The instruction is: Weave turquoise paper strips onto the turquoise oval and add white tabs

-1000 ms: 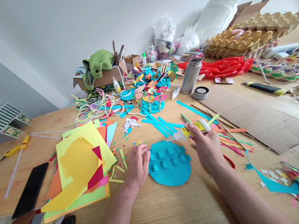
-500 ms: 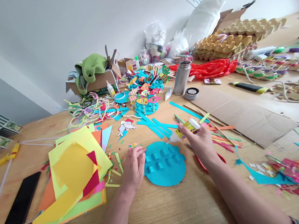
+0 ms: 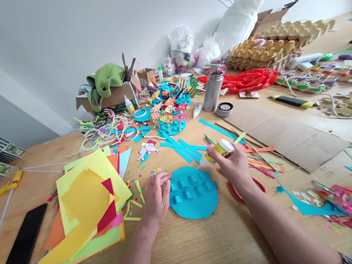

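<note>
A blue paper disc (image 3: 197, 204) with rows of small raised paper loops lies flat on the wooden table. My left hand (image 3: 158, 194) rests at its left edge, fingers together and bent; whether they pinch the paper rim is hidden. Above the disc's upper right edge, my right hand (image 3: 233, 165) is closed around a yellow-and-white glue bottle (image 3: 216, 151), its nozzle pointing down left toward the disc. Red-handled scissors (image 3: 261, 185) lie partly under my right wrist.
Coloured paper sheets (image 3: 84, 199) are stacked at the left, near a black phone (image 3: 24, 240). Behind the disc are blue strips, paper fish decorations (image 3: 169, 111) and a steel flask (image 3: 213, 91). Cardboard (image 3: 285, 135) and paper scraps (image 3: 341, 201) lie at the right.
The glue bottle in my right hand has tilted slightly, with its base turned more toward me. My left hand and the disc keep their places.
</note>
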`<state>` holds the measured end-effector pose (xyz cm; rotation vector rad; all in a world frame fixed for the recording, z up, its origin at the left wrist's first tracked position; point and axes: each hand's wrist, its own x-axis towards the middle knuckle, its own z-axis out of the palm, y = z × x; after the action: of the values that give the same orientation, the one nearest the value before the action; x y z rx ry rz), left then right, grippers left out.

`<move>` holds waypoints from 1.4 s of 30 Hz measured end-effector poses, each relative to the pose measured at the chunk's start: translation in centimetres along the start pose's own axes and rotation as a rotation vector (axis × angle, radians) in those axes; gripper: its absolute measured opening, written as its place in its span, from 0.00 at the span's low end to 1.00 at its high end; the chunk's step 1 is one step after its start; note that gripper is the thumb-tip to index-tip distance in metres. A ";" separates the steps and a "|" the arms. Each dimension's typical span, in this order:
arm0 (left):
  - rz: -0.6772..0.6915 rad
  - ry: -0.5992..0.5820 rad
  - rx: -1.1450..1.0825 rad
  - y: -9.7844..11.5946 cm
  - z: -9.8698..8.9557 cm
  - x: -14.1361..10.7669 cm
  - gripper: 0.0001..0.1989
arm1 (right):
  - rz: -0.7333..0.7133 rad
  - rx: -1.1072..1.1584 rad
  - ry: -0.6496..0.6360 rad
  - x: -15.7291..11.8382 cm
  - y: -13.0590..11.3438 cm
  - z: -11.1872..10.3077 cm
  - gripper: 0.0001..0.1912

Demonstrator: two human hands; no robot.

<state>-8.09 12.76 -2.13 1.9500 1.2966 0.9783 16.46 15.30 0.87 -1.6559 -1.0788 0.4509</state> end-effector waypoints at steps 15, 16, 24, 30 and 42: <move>-0.025 -0.011 0.006 0.1 -0.1 0.0 0.11 | 0.003 -0.006 -0.020 -0.2 0.2 0.1 0.22; -0.027 -0.013 0.005 0.1 -0.1 0.0 0.11 | 0.001 -0.002 -0.024 -0.2 0.1 0.1 0.22; -0.016 -0.013 -0.009 0.0 0.0 0.0 0.11 | -0.020 -0.034 0.021 -0.4 0.0 0.1 0.20; -0.026 -0.005 -0.010 0.2 0.0 0.0 0.10 | -0.018 0.011 -0.035 -0.4 0.0 0.3 0.21; -0.012 0.004 -0.016 0.0 0.1 -0.1 0.11 | -0.040 -0.018 -0.023 -0.6 -0.1 0.3 0.21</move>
<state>-8.08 12.72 -2.22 1.9263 1.2975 0.9846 15.87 15.03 0.73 -1.6452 -1.1341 0.4360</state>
